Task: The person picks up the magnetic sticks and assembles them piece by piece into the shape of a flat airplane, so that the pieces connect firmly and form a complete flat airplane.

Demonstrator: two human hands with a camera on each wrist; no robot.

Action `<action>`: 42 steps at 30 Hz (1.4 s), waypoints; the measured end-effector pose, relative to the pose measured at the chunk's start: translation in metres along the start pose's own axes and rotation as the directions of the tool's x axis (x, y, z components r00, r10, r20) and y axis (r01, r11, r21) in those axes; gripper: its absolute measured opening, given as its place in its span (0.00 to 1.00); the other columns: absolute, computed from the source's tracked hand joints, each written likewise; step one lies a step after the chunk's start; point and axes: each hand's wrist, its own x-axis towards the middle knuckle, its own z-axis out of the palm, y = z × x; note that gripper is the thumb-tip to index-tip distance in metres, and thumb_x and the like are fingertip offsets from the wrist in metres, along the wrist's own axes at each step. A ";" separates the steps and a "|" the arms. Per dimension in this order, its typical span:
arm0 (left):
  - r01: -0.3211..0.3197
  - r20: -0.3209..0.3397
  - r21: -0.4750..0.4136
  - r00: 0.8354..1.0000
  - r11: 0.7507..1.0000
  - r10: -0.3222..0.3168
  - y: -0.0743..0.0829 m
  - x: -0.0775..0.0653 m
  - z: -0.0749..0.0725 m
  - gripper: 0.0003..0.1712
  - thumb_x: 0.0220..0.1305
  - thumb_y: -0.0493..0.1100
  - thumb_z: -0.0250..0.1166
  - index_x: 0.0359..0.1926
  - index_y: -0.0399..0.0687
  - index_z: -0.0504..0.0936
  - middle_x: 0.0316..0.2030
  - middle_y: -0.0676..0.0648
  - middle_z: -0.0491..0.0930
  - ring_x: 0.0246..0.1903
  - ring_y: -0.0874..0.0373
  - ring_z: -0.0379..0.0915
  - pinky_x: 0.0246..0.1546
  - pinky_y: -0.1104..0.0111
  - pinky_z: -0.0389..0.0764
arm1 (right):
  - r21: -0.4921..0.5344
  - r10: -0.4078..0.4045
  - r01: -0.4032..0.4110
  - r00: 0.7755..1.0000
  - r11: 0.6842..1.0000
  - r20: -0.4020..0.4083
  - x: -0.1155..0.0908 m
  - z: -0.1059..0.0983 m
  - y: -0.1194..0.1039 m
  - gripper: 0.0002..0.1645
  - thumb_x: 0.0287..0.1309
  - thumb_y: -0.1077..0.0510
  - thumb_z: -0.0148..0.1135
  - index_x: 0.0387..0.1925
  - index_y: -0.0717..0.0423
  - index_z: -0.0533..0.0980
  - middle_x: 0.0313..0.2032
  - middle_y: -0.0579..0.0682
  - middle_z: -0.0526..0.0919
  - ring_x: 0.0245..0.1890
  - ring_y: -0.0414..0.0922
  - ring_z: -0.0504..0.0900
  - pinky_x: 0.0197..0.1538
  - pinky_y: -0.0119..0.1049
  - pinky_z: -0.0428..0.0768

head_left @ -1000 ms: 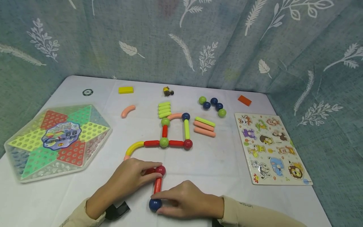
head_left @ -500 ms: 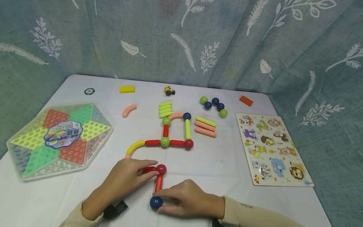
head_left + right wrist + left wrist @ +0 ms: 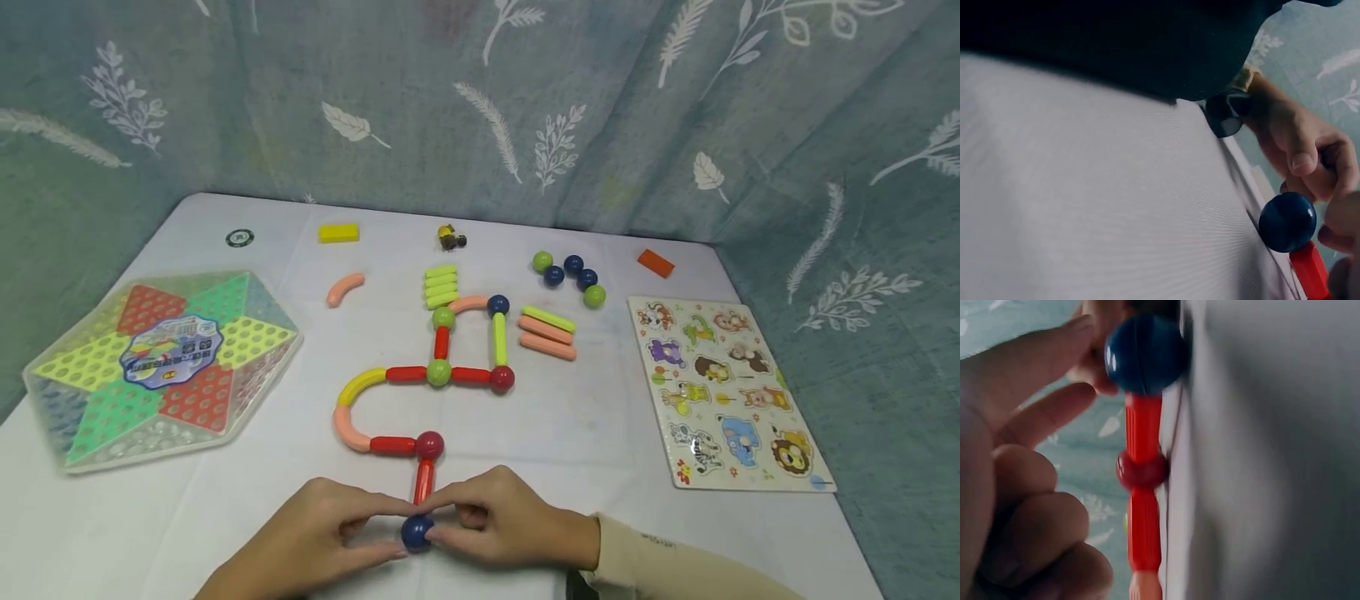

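In the head view a blue ball (image 3: 417, 532) sits on the end of a red rod (image 3: 424, 483) that joins a red ball (image 3: 430, 445). My right hand (image 3: 506, 521) pinches the blue ball, index finger at the rod joint and thumb on its right side. My left hand (image 3: 322, 533) reaches in from the left, thumb and index spread beside the ball. In the left wrist view a small gap shows between those fingertips (image 3: 1082, 328) and the blue ball (image 3: 1146, 355). From the red ball, red rods and curved pink and yellow pieces (image 3: 360, 387) run up to a closed loop with green balls (image 3: 438, 372).
Loose blue and green balls (image 3: 573, 265) lie at the back right, near pink rods (image 3: 547, 346). Short green rods (image 3: 441, 283) are stacked behind the loop. An animal puzzle board (image 3: 731, 400) lies right; a hexagonal game box (image 3: 168, 358) lies left.
My left hand has left the upper red ball and rod and come down to the blue ball, uncovering the curved pink piece. The right hand stays at the blue ball.
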 end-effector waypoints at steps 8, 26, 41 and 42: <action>0.083 0.131 -0.034 0.988 0.996 -0.078 0.000 0.009 0.008 0.22 0.49 0.56 0.72 0.48 0.67 0.81 0.17 0.64 0.65 0.17 0.77 0.54 0.17 0.84 0.56 | 0.031 0.047 -0.042 0.979 0.999 -0.196 0.000 -0.007 0.010 0.07 0.62 0.56 0.58 0.38 0.47 0.81 0.13 0.35 0.61 0.15 0.26 0.56 0.16 0.21 0.56; 0.202 0.197 -0.079 0.963 0.976 -0.183 -0.006 0.012 0.010 0.19 0.49 0.57 0.71 0.46 0.72 0.82 0.15 0.67 0.60 0.14 0.75 0.53 0.13 0.78 0.56 | -0.054 0.117 -0.136 0.956 0.989 -0.269 0.005 -0.034 0.023 0.06 0.58 0.60 0.63 0.38 0.53 0.82 0.12 0.40 0.63 0.14 0.31 0.59 0.17 0.25 0.57; 0.199 0.197 -0.102 0.964 0.975 -0.176 -0.009 0.008 0.009 0.20 0.49 0.57 0.71 0.46 0.71 0.82 0.15 0.68 0.59 0.14 0.75 0.54 0.13 0.78 0.58 | -0.377 0.266 -0.388 0.904 0.841 -0.336 0.022 -0.111 0.054 0.08 0.57 0.47 0.63 0.37 0.41 0.82 0.12 0.38 0.64 0.13 0.36 0.62 0.18 0.31 0.59; 0.199 0.196 -0.103 0.965 0.975 -0.176 -0.009 0.008 0.009 0.20 0.49 0.57 0.71 0.46 0.71 0.82 0.15 0.68 0.59 0.14 0.75 0.54 0.13 0.78 0.58 | -0.410 0.267 -0.407 0.895 0.817 -0.357 0.020 -0.116 0.055 0.08 0.57 0.47 0.63 0.38 0.41 0.82 0.12 0.39 0.64 0.13 0.36 0.62 0.18 0.32 0.59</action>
